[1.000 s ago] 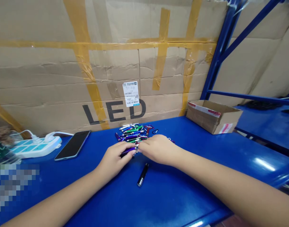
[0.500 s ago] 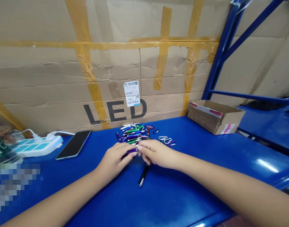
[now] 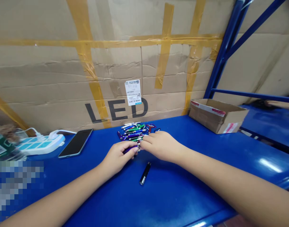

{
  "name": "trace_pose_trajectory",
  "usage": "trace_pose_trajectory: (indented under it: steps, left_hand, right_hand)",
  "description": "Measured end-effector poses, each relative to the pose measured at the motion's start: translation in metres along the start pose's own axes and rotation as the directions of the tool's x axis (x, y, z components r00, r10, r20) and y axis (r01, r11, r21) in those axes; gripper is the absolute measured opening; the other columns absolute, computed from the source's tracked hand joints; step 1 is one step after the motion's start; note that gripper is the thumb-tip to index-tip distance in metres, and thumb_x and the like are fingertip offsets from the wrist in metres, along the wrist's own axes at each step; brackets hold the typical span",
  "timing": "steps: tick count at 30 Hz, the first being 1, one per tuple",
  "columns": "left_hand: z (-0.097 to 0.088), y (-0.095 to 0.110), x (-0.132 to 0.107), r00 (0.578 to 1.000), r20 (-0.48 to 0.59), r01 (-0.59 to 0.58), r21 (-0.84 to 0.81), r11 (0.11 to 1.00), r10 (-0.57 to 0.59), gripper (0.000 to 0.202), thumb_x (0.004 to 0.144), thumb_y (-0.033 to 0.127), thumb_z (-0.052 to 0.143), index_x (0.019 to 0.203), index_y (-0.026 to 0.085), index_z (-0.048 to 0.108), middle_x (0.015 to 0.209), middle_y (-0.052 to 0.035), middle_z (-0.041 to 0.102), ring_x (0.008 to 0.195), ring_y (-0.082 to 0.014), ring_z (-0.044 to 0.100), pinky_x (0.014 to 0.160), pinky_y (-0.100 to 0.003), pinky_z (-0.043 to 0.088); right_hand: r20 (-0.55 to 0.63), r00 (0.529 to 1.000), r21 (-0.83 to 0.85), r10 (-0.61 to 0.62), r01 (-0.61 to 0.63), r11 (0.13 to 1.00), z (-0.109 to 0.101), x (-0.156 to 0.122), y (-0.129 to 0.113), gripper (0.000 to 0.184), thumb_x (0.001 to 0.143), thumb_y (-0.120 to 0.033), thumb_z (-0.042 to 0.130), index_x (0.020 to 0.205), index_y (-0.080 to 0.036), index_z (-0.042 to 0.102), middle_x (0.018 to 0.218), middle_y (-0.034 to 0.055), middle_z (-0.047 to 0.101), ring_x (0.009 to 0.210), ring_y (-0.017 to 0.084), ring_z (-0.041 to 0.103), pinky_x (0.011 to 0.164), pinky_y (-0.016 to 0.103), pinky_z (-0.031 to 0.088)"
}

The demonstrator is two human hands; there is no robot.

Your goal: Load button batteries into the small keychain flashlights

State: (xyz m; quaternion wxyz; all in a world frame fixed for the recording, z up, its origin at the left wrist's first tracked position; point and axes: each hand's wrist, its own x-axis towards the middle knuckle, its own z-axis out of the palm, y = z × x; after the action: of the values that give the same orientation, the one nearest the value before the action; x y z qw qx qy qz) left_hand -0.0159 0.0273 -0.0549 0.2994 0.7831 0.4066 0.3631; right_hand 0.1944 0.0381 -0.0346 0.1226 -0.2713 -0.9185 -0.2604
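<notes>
My left hand is closed around a small purple keychain flashlight, its silver end pointing right. At that silver end, the fingers of my right hand are pinched together, their tips partly hidden. Just beyond both hands lies a pile of similar metal keychain flashlights in blue, green, purple and silver. A red carabiner clip rests at the right side of the pile. Nearer to me, a black keychain flashlight with a small label lies apart on the blue table.
To the left are a dark-screened phone, a white power strip with plugs, and a green-labelled bottle. A small open cardboard box sits back right beside a blue metal frame. A large taped carton backs the table.
My right hand has turned and shifted slightly up and right, now covering the loose carabiners and uncovering the black flashlight's upper end. My left hand still holds the purple flashlight.
</notes>
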Motion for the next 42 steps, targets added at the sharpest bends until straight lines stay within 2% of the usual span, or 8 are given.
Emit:
trace_pose_trajectory:
  steps: [7,16,25,29,34,36,39,42]
  left_hand:
    - [0.001,0.002,0.000,0.999,-0.002,-0.037,-0.011,0.999,0.037,0.031,0.085,0.033,0.052,0.099,0.012,0.070,0.078,-0.0054,0.071,0.059,-0.0114,0.063,0.059,-0.022,0.055]
    - [-0.003,-0.004,0.000,0.963,-0.022,-0.257,0.237,0.937,0.269,0.021,0.086,0.029,0.056,0.096,0.019,0.072,0.083,-0.0047,0.073,0.072,-0.0154,0.067,0.069,-0.026,0.054]
    - [0.002,-0.001,-0.001,0.971,0.042,-0.238,0.093,0.967,0.235,0.024,0.091,0.028,0.054,0.101,0.014,0.070,0.082,-0.0049,0.073,0.069,-0.0134,0.067,0.069,-0.023,0.053]
    - [-0.002,-0.002,-0.003,0.936,0.021,-0.345,0.239,0.908,0.351,0.022,0.091,0.028,0.057,0.102,0.014,0.070,0.091,-0.0072,0.074,0.086,-0.0174,0.068,0.082,-0.026,0.052]
    - [-0.003,-0.004,-0.003,0.906,0.032,-0.405,0.347,0.846,0.421,0.023,0.093,0.029,0.053,0.104,0.016,0.069,0.094,-0.0071,0.074,0.087,-0.0182,0.068,0.081,-0.029,0.051]
    - [-0.002,-0.004,-0.002,0.918,0.020,-0.381,0.326,0.865,0.396,0.022,0.093,0.029,0.054,0.103,0.017,0.070,0.094,-0.0063,0.074,0.086,-0.0175,0.068,0.080,-0.028,0.051]
    - [-0.002,-0.003,0.000,0.949,-0.017,-0.301,0.256,0.918,0.316,0.020,0.091,0.028,0.056,0.100,0.017,0.071,0.093,-0.0058,0.074,0.084,-0.0171,0.068,0.081,-0.028,0.052]
    - [-0.003,-0.002,0.001,0.960,-0.021,-0.272,0.193,0.943,0.281,0.021,0.090,0.028,0.056,0.102,0.017,0.071,0.093,-0.0062,0.075,0.083,-0.0170,0.069,0.081,-0.029,0.053]
  right_hand:
    - [0.032,0.999,0.036,0.008,-0.009,0.999,-0.002,0.001,0.000,0.014,0.093,-0.018,0.048,0.093,-0.018,0.062,0.082,0.0041,0.069,0.073,0.017,0.060,0.056,0.030,0.029]
    - [0.172,0.971,0.534,0.168,-0.235,0.812,0.001,0.005,-0.007,0.032,0.099,-0.028,0.034,0.083,-0.016,0.060,0.082,0.0050,0.068,0.068,0.014,0.057,0.062,0.026,0.037]
    - [0.212,0.952,0.395,0.221,-0.291,0.872,0.001,0.001,-0.008,0.029,0.098,-0.029,0.033,0.083,-0.019,0.057,0.079,0.0069,0.068,0.069,0.019,0.061,0.061,0.028,0.035]
    - [0.202,0.941,0.697,0.270,-0.332,0.636,0.006,0.003,-0.015,0.040,0.099,-0.038,0.027,0.071,-0.020,0.049,0.069,0.0032,0.062,0.065,0.015,0.056,0.065,0.028,0.040]
    - [0.454,0.848,0.838,0.274,-0.511,0.190,0.006,0.007,-0.023,0.043,0.098,-0.048,0.023,0.072,-0.022,0.046,0.045,-0.0051,0.046,0.045,0.013,0.046,0.054,0.026,0.040]
    - [0.425,0.855,0.811,0.297,-0.505,0.296,0.004,0.007,-0.021,0.044,0.098,-0.046,0.022,0.072,-0.021,0.046,0.049,-0.0029,0.050,0.048,0.014,0.048,0.055,0.026,0.040]
    - [0.241,0.910,0.552,0.338,-0.415,0.724,0.000,0.005,-0.014,0.034,0.098,-0.038,0.030,0.081,-0.019,0.053,0.073,0.0053,0.065,0.066,0.018,0.058,0.060,0.028,0.037]
    - [0.165,0.971,0.274,0.176,-0.216,0.937,-0.003,0.003,-0.005,0.024,0.096,-0.030,0.037,0.089,-0.018,0.056,0.083,0.0087,0.068,0.071,0.021,0.061,0.059,0.029,0.033]
